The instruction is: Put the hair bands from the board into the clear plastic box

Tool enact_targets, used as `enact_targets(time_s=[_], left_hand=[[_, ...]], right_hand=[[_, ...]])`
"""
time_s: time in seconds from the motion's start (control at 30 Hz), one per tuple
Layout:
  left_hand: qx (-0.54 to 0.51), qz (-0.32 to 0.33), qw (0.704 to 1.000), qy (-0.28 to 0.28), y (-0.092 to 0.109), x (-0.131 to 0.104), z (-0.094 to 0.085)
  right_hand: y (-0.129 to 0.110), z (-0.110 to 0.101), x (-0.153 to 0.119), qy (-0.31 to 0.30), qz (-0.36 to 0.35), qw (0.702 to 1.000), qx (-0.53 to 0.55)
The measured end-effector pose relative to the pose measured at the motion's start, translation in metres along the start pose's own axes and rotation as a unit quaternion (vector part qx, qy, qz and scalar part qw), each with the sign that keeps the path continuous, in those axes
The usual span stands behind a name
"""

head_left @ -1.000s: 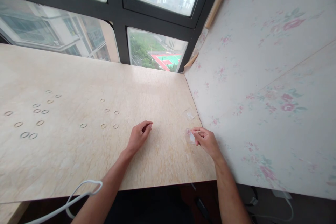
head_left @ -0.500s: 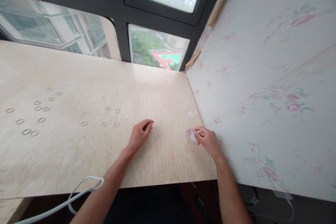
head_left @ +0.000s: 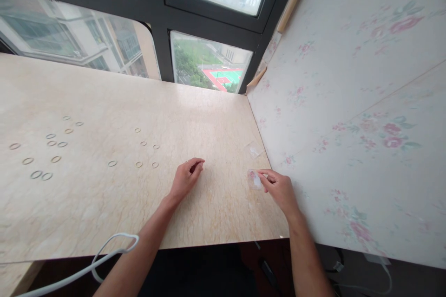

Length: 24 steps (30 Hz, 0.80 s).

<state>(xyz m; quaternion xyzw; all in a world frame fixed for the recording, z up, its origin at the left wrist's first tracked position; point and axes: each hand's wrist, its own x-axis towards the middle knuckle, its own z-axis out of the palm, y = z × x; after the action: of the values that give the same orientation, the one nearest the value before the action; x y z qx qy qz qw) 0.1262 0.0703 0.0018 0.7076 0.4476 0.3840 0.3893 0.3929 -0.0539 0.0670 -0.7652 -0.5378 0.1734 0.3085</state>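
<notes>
My left hand (head_left: 188, 177) rests on the marble-patterned surface (head_left: 216, 213), its fingers curled and thumb and fingertips drawn together. Anything inside that grip is hidden. On the right, my right hand (head_left: 278, 188) is closed in a pinch at the right edge of a small clear plastic packet (head_left: 255, 181), which lies flat and has a pinkish print and a white patch. Whether the fingertips grip the packet or something small on it, I cannot tell. Just behind it lies a second clear packet (head_left: 253, 149). Left of my left hand are several thin rings (head_left: 139, 164).
More thin rings (head_left: 51, 143) are scattered at the far left. A flowered wall panel (head_left: 348, 148) borders the surface on the right, and a dark-framed window (head_left: 205, 14) stands behind. A white cable (head_left: 69, 280) loops by my left forearm near the front edge.
My right hand has shifted slightly right, showing more of the packet, which stays in place. My left hand has hardly moved.
</notes>
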Motion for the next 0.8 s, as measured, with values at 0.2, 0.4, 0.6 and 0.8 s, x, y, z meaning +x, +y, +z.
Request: enact_targets(time_s=[0.2,0.4,0.6,0.8], left_hand=[[-0.006,-0.006,1.000,0.000,-0.002,-0.002,0.001],[-0.016,-0.010,1.000,0.002,-0.005,-0.004,0.003],[-0.016,-0.002,1.000,-0.004,-0.006,-0.005,0.002],[-0.011,-0.003,1.000,-0.016,-0.004,-0.009,-0.026]], right_hand=[[-0.009,0.026,-0.036,-0.014,-0.025,0.999,0.040],[0.003,0.070,-0.064,-0.044,-0.067,0.996,0.034],[0.011,0.075,-0.060,-0.005,-0.011,0.996,0.089],[0.003,0.070,-0.062,-0.046,-0.011,0.994,0.102]])
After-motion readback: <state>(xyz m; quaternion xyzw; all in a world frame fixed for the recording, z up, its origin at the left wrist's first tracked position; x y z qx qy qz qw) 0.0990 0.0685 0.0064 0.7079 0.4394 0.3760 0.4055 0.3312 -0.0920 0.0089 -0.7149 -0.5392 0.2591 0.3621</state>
